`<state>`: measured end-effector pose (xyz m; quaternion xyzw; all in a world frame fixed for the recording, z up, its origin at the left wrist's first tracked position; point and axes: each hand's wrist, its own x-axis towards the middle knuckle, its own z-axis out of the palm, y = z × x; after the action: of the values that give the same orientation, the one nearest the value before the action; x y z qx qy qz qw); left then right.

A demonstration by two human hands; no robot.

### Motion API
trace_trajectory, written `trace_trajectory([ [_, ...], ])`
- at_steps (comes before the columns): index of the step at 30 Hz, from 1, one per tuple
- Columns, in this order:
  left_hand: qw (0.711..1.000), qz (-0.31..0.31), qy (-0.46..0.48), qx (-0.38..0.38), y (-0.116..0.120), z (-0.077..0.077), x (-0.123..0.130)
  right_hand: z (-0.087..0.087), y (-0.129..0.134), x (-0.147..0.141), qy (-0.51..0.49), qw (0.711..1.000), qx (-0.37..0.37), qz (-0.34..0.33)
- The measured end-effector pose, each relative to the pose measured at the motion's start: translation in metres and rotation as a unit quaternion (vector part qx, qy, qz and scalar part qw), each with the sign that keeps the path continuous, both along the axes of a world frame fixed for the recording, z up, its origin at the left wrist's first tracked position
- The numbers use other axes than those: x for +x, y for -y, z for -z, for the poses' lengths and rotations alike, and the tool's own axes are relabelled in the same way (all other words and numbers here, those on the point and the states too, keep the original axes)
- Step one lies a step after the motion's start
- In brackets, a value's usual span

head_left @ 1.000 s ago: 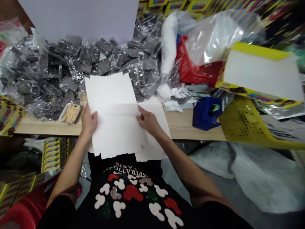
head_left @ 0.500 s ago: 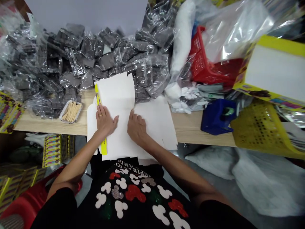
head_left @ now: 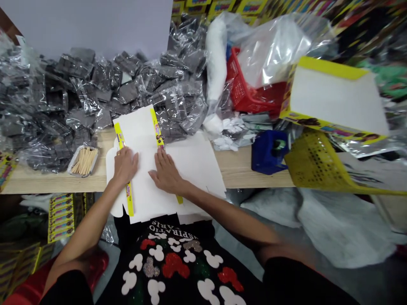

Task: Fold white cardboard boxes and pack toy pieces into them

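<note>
Left hand (head_left: 125,164) and right hand (head_left: 167,173) laid palm-down on white card (head_left: 146,197), fingers extended, nothing gripped, pointed near 12 and 11 o'clock, card's long axis tilted 11:30–5:30

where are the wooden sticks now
In the head view, the wooden sticks lie in a small tray on the table, left of the left hand and white card.

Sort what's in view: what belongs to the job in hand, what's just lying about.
Job in hand:
white card
left yellow flap, under the left hand
right yellow flap, under the right hand

Apparently lying about:
bagged grey pieces
wooden sticks
blue holder
red basket
yellow basket
</note>
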<state>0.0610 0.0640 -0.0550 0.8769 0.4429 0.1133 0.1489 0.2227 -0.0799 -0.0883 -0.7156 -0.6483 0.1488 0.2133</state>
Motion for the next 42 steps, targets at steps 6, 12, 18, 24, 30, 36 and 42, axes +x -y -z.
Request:
trace_trajectory([
  [6, 0.999, 0.020, 0.032, 0.022, -0.017, 0.013, 0.003, -0.019, -0.035, 0.022, -0.004, 0.999, 0.029, 0.035],
  [12, 0.997, 0.059, -0.039, -0.015, -0.020, 0.021, 0.005, -0.018, -0.082, 0.036, 0.029, 0.999, 0.033, 0.030],
  [18, 0.996, 0.050, -0.076, 0.014, -0.017, 0.016, 0.005, 0.001, -0.082, 0.026, 0.065, 0.994, 0.076, 0.042],
  [24, 0.998, 0.031, -0.060, 0.006, -0.020, 0.013, 0.009, -0.002, -0.092, 0.034, 0.082, 0.993, 0.077, 0.037],
  [30, 0.998, 0.045, 0.036, -0.021, -0.039, 0.031, 0.011, -0.005, -0.066, 0.063, 0.040, 0.996, 0.069, -0.037],
  [36, 0.993, 0.050, 0.101, -0.031, -0.036, 0.037, 0.009, 0.000, 0.026, 0.028, 0.065, 0.997, 0.024, -0.046],
  [42, 0.992, 0.114, 0.031, -0.037, 0.090, 0.027, -0.039, 0.006, 0.027, 0.010, 0.047, 0.997, 0.054, -0.016],
])
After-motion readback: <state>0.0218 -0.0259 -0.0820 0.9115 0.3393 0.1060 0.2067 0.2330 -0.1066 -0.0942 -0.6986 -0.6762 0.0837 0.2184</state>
